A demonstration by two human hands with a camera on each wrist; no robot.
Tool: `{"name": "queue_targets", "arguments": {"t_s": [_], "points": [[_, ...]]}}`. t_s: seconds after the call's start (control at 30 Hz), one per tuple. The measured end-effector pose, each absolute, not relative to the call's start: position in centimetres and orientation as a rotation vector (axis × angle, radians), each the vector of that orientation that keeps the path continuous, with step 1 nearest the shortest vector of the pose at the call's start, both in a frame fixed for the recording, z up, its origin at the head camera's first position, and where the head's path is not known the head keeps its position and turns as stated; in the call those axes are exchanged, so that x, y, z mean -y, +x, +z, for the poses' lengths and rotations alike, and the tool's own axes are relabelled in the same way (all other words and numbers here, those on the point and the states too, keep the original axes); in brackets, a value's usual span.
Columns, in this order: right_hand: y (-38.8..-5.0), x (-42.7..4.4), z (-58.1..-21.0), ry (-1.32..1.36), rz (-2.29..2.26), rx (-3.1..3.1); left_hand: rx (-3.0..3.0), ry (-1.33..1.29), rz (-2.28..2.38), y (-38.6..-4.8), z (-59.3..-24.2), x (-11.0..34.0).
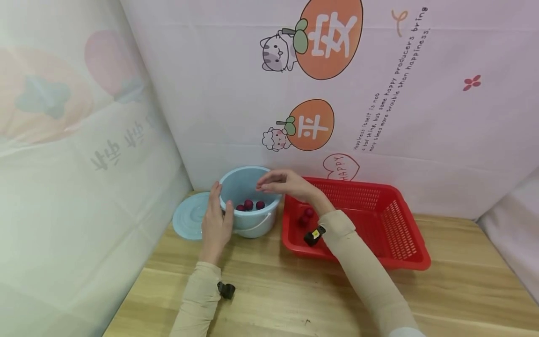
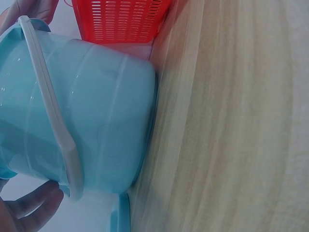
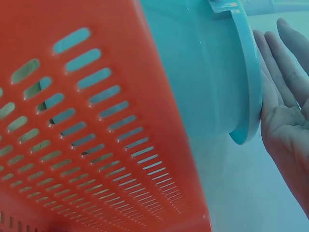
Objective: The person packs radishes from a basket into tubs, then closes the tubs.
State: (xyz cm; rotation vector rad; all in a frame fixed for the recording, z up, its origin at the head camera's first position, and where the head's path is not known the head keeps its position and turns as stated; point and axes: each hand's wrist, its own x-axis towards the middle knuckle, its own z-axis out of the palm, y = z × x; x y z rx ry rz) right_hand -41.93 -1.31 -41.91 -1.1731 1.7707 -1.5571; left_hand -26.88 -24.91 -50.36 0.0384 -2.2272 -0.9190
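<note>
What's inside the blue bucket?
At least three dark red round things show inside the blue bucket. Its near side hides part of the bottom, and the right hand covers some of the inside, so more could be hidden.

Wood-grain table (image 1: 269,290) bearing 1 blue bucket (image 1: 250,221), 1 blue lid (image 1: 189,217), 1 red basket (image 1: 396,224)

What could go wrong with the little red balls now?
The left hand touches the side of the blue bucket. If it pushed too hard, the bucket might tip and the dark red balls inside could roll out.

The right hand is over the bucket's rim, so it might knock that rim if it moved suddenly.

The right sleeve crosses above the red basket, so a low swing could bump it and jostle the balls in there.
</note>
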Motion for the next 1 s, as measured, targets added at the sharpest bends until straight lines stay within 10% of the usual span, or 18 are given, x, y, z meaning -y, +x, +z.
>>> {"name": "queue_targets", "arguments": {"t_s": [1.0], "points": [[-42.6,-4.9,-42.6,-1.013,-1.646,-1.956,2.211,0.031,-0.917,-27.0,-50.5,24.9]]}}
